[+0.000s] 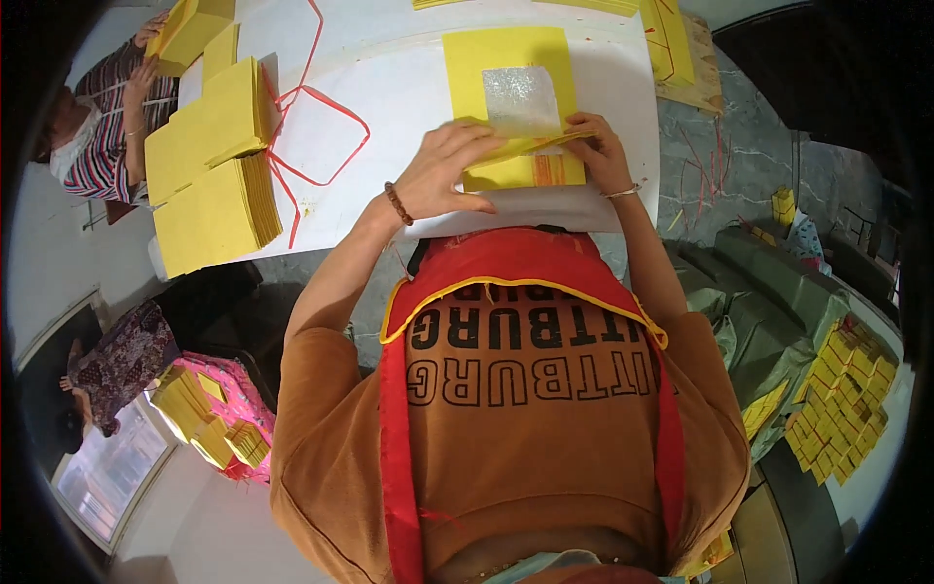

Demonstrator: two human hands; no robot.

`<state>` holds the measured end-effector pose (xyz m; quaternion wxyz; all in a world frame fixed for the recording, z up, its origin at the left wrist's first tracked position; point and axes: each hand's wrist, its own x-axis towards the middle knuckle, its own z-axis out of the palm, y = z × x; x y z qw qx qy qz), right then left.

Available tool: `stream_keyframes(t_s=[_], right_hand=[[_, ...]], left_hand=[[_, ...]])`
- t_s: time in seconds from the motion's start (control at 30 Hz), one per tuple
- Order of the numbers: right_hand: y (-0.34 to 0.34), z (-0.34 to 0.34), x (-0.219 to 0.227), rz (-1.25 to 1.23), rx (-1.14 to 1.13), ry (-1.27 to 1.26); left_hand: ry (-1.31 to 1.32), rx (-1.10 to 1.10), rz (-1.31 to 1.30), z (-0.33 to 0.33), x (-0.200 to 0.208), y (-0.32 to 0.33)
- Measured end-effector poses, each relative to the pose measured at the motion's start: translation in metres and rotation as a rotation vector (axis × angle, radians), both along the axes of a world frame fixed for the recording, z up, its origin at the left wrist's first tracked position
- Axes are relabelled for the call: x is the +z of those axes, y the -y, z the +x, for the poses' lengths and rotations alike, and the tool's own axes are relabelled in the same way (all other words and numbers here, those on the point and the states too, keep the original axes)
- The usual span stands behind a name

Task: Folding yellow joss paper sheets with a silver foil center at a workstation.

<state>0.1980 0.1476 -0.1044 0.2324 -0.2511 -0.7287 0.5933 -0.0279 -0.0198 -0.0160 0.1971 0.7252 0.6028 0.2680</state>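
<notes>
A sheet of yellow paper (472, 68) with a square silver foil patch (518, 92) lies on the white table in front of me. Its near part is raised in a fold, and below the fold show yellow paper and a small orange-red patch (550, 170). My left hand (446, 167) grips the left end of the raised fold, fingers over it and the thumb lower down. At the other end, my right hand (601, 156) pinches the folded edge between thumb and fingers. Whether one sheet or more is in the fold, I cannot tell.
Stacks of yellow paper (209, 219) stand on the left of the white table (389, 58), beside a loose red strap (365, 136). Another person (107, 131) handles yellow bundles at the far left. More yellow bundles (842, 399) lie at the right, near green-covered goods (769, 302).
</notes>
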Motion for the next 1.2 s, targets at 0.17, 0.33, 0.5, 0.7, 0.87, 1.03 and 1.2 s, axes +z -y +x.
stream_keyframes(t_s=[0.17,0.33,0.5,0.7,0.87,1.03,1.2], right_hand=[[-0.004,-0.001,-0.004,-0.068,0.007,-0.103],[-0.01,-0.005,0.038,0.709,0.021,0.15],[-0.007,-0.002,0.059,0.684,0.358,0.202],[-0.007,-0.026,0.042,-0.051,-0.048,0.317],[-0.003,-0.044,0.048,-0.076,-0.27,0.104],[-0.007,-0.052,0.043,-0.031,-0.321,0.216],[-0.008,-0.059,0.041,0.02,-0.369,0.266]], left_hand=[[-0.247,0.163,0.136,-0.02,-0.029,-0.003],[-0.322,0.126,0.247,-0.017,-0.018,-0.001],[-0.182,0.089,0.218,-0.009,-0.018,0.012],[0.038,0.47,-0.111,-0.006,-0.011,-0.013],[0.276,0.614,-0.246,-0.017,-0.03,-0.029],[0.456,0.684,-0.354,-0.023,-0.043,-0.04],[0.85,0.766,-0.397,-0.025,-0.043,-0.045]])
